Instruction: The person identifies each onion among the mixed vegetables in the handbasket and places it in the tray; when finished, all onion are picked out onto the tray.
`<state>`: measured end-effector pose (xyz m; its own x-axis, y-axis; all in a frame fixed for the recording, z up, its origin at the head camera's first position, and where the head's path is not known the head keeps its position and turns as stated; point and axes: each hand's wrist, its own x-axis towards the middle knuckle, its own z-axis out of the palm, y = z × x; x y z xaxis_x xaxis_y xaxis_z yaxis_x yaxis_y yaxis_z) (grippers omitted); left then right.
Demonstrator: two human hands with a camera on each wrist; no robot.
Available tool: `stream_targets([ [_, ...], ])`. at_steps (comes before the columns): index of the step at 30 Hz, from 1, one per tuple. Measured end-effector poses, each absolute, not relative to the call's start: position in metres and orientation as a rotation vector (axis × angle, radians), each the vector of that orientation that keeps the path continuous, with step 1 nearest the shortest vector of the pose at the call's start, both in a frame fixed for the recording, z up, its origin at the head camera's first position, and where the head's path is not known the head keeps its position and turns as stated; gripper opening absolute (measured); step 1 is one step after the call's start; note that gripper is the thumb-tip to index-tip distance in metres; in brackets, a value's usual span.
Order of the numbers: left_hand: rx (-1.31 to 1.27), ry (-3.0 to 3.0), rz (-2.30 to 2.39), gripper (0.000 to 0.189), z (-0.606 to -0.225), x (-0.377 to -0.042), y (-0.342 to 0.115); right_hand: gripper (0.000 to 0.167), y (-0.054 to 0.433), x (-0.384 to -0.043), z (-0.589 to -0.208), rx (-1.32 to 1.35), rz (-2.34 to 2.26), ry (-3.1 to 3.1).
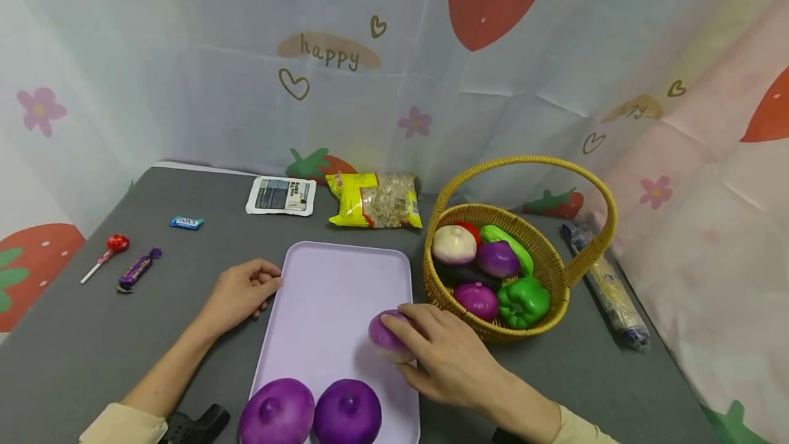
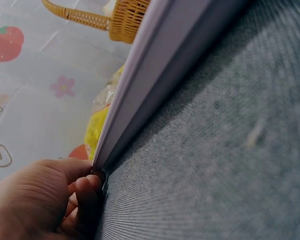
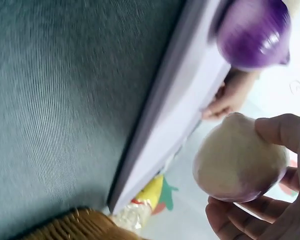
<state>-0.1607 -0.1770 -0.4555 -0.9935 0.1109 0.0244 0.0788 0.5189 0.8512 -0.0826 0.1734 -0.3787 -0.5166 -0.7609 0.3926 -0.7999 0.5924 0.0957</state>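
My right hand (image 1: 453,355) holds a purple-and-white toy turnip (image 1: 390,336) above the right side of a pale lilac tray (image 1: 333,293). In the right wrist view, thumb and fingers go round the turnip (image 3: 240,160), its white part facing the camera. My left hand (image 1: 242,294) is at the tray's left edge; in the left wrist view its thumb and fingers pinch the rim (image 2: 121,107). Two round purple vegetables that look like onions, a lighter one (image 1: 277,411) and a darker one (image 1: 348,413), sit side by side at the tray's near end.
Right of the tray stands a wicker basket (image 1: 557,314) of toy vegetables, including a green pepper (image 1: 524,302). Behind lie a yellow snack bag (image 1: 374,201) and a white packet (image 1: 281,196). Left are a lollipop (image 1: 116,244) and two wrapped sweets. A long wrapped pack (image 1: 607,286) lies far right.
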Motion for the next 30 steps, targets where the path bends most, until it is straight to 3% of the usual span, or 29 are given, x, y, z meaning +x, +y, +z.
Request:
stream_targets([
  [10, 0.158, 2.714, 1.508, 0.02, -0.46, -0.157, -0.174, 0.064, 0.167, -0.079, -0.4, 1.283, -0.008, -2.668],
  [30, 0.165, 2.732, 1.513, 0.02, -0.458, -0.161, -0.175, 0.067, 0.164, -0.079, -0.399, 1.305, -0.013, -2.606],
])
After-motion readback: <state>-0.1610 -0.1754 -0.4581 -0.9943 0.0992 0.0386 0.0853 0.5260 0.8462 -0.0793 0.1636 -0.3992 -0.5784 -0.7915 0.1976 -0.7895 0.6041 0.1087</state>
